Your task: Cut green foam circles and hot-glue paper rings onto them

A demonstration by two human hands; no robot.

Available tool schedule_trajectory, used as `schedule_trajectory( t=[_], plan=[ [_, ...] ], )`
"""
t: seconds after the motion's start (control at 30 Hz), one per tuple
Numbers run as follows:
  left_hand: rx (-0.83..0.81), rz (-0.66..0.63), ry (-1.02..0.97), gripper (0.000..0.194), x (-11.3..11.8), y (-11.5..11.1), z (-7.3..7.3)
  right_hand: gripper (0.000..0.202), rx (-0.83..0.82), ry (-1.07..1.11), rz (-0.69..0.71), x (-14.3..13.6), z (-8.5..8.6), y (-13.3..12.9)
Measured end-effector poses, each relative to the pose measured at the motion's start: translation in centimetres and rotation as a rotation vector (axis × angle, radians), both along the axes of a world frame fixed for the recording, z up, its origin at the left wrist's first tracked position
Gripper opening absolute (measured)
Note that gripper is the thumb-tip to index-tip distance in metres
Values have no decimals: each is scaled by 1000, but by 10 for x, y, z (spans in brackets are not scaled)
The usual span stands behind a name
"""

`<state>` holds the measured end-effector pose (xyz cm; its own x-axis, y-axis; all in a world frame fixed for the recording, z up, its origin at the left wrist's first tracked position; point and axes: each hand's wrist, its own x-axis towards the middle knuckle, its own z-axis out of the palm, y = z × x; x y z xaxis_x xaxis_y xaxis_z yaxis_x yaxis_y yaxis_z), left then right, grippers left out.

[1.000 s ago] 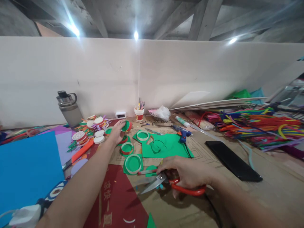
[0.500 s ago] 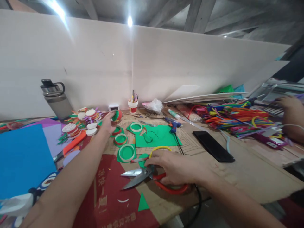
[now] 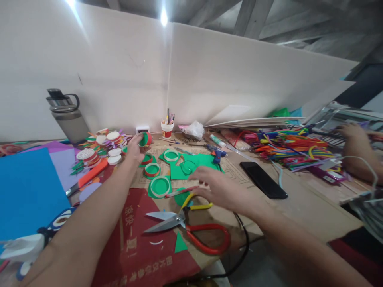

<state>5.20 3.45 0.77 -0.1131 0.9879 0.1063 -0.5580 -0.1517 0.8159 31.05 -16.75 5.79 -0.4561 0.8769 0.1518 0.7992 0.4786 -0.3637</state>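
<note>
Your left hand [image 3: 136, 149] is left of the green sheet [image 3: 176, 172] and slightly beyond it, fingers gripping a red ring [image 3: 146, 139] with a green inside; the ring sits tilted, opening partly toward you. Can't tell if it's clear of the worktop [image 3: 305, 203]. Your right hand [image 3: 215, 186] is just nearer you than the green sheet, fingers loosely curled, parted from the thumb, holding nothing. A pen [image 3: 182, 191] ends right by those fingertips, lying across a green round piece on the near side of the sheet. Large scissors [image 3: 179, 219] lie further toward you from the sheet, blades apart and pointing left, one handle yellow, one red. More rings stand on green paper left of the sheet: a big white one [image 3: 151, 187] at its near-left corner, a smaller red-and-white one [image 3: 152, 174] beyond that. Glue gun [image 3: 218, 156] at the sheet's right end; black phone [image 3: 263, 179] right of the sheet, apart from it. Another person's hand [image 3: 348, 131] is far right of the sheet, blurred.
</note>
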Motion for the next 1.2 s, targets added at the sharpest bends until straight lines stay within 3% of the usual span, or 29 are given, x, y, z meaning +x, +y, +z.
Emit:
schedule_trajectory(
  t=[0.1,0.2,0.27,0.4,0.5,0.63,0.77,0.87,1.07,1.2],
  plan=[
    [4,4,16,16,-2,0,-1,36,168,-59,-100,10,-9,35],
    [7,6,40,17,-3,-1,-1,43,148,-107,-137,16,-26,63],
    [5,11,52,17,-4,-3,-1,33,121,-72,-162,17,-35,74],
    [6,15,62,18,-3,-5,-1,23,107,15,-193,18,-38,82],
    [3,8,63,21,-3,-5,0,20,50,269,-255,19,-31,81],
    [2,6,61,22,-3,-5,-1,36,-75,521,-282,17,-24,77],
    [-3,-3,60,22,-4,-4,-3,43,-200,687,-211,11,-19,68],
    [-11,-1,56,23,-4,-3,-5,43,-344,835,-80,6,-8,55],
    [-22,2,61,24,-4,0,-8,39,-573,736,227,-9,23,23],
    [-25,4,66,25,-4,1,-9,39,-618,585,300,-24,30,8]
  ],
)
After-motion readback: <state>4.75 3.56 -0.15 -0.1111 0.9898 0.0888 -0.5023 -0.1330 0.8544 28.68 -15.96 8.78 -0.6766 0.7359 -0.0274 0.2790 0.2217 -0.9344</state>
